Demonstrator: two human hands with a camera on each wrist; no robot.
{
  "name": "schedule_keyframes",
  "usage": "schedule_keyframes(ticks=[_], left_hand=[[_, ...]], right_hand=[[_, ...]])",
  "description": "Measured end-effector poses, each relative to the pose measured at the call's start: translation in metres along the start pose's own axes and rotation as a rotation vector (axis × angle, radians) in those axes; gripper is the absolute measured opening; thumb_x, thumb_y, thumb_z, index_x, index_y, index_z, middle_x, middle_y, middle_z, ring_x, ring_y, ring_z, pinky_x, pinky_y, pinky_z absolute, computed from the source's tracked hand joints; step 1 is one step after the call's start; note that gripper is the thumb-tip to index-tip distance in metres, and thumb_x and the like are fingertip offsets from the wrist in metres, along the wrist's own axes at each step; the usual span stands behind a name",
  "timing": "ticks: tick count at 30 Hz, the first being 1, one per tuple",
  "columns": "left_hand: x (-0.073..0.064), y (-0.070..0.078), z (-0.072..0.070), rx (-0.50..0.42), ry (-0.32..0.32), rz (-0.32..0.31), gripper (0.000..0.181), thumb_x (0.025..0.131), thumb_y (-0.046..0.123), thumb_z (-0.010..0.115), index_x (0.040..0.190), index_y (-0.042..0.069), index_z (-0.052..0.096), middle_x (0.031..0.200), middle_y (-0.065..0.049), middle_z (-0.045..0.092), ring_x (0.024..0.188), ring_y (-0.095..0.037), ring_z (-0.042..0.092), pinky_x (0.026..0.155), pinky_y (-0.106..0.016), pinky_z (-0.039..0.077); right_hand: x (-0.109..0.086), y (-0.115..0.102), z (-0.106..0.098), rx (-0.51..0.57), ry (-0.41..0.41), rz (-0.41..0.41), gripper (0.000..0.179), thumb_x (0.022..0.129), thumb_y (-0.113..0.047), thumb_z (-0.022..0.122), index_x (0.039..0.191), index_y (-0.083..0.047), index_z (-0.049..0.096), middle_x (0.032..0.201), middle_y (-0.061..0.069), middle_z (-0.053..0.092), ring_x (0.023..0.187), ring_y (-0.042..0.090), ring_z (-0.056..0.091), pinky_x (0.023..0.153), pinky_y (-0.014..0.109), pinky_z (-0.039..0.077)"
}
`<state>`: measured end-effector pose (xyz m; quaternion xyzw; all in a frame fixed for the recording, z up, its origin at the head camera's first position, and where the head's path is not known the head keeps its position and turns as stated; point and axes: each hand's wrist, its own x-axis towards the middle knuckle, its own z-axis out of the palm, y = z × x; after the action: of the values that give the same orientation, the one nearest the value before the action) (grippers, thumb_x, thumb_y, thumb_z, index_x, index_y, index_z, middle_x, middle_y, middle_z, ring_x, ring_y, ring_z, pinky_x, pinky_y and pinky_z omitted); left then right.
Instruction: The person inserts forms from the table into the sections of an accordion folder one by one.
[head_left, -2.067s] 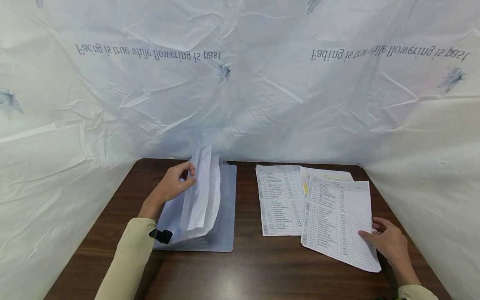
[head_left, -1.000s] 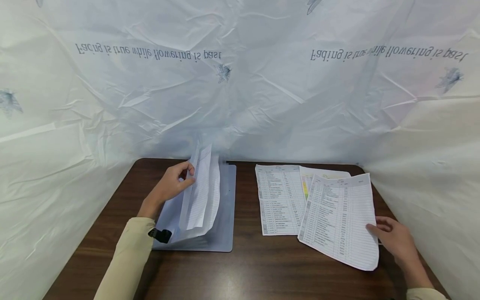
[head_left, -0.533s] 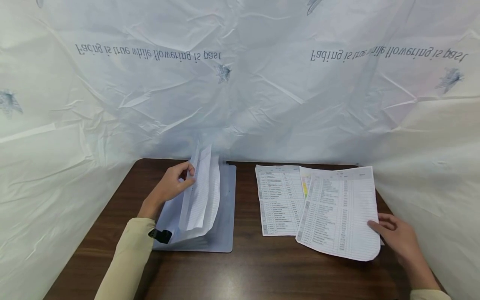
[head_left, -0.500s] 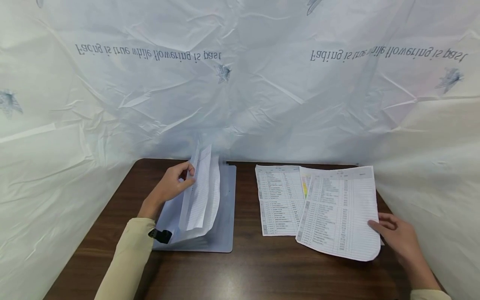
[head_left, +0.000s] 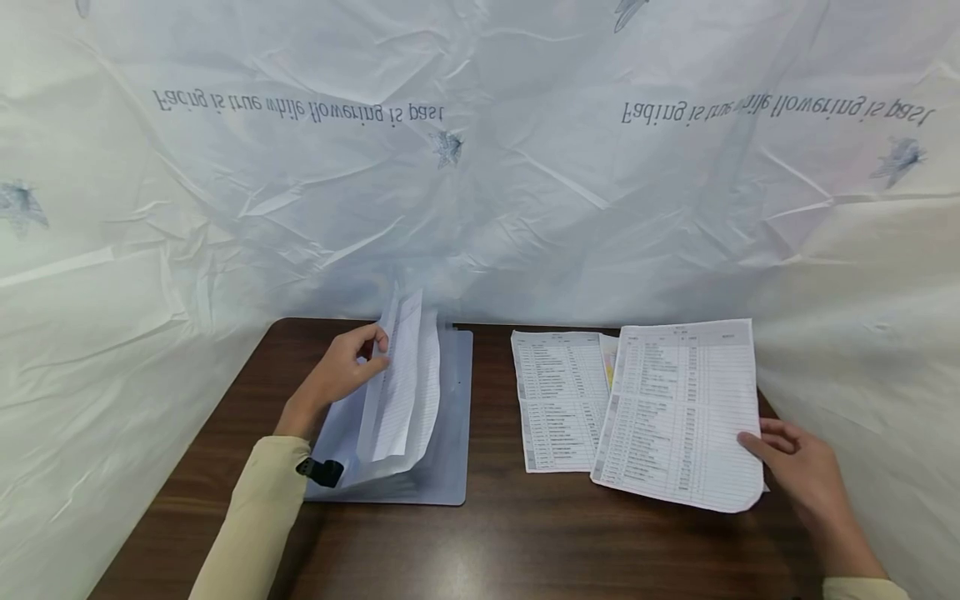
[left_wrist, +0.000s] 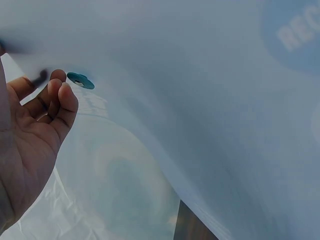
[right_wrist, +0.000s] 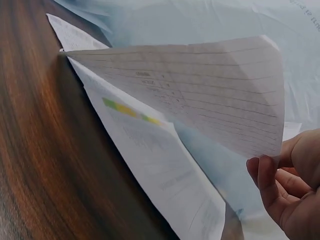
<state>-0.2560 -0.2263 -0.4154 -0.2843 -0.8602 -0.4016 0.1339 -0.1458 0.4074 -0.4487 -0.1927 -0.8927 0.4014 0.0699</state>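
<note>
While the sheet (head_left: 678,417) pointed lengthwise away from you, your right hand (head_left: 804,468) pinched its edge, your left hand (head_left: 345,367) the folder (head_left: 452,433).

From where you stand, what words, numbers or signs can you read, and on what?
"Fading is true while flowering is past": white backdrop, right, flipped.
"... is true while flowering is past": backdrop, left, flipped; first word creased.
"REC": blue circle, left wrist view, cut off.
Too small to read: print on the papers.
</note>
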Motion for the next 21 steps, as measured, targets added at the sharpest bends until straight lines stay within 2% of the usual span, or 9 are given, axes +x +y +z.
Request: schedule_keyframes(ticks=[7,14,21], left_hand=[[0.0,0.0,0.001,-0.001,-0.006,-0.01,0.009,0.096,0.007,0.064,0.097,0.009,0.055,0.085,-0.003,0.05,0.073,-0.017,0.046,0.065,-0.03,0.04],[0.0,0.0,0.001,0.001,0.002,0.005,0.009,0.095,0.006,0.065,0.097,0.009,0.056,0.085,-0.002,0.051,0.073,-0.016,0.046,0.066,-0.03,0.04],[0.0,-0.001,0.002,0.004,0.005,0.009,0.011,0.094,0.005,0.066,0.097,0.009,0.056,0.085,-0.002,0.05,0.072,-0.015,0.046,0.065,-0.03,0.04]], right_hand=[[-0.003,-0.009,0.0,0.011,0.028,-0.006,0.069,0.095,-0.038,0.071,0.139,0.011,0.05,0.118,0.031,0.067,0.07,-0.006,0.059,0.06,0.022,0.052],[-0.005,-0.022,0.004,0.031,0.034,-0.001,0.07,0.094,-0.041,0.072,0.139,0.008,0.051,0.117,0.028,0.068,0.07,-0.002,0.061,0.06,0.025,0.054],[-0.007,-0.031,0.012,0.059,0.03,-0.054,0.065,0.094,-0.036,0.073,0.137,0.009,0.053,0.117,0.027,0.068,0.072,-0.002,0.062,0.061,0.019,0.052]])
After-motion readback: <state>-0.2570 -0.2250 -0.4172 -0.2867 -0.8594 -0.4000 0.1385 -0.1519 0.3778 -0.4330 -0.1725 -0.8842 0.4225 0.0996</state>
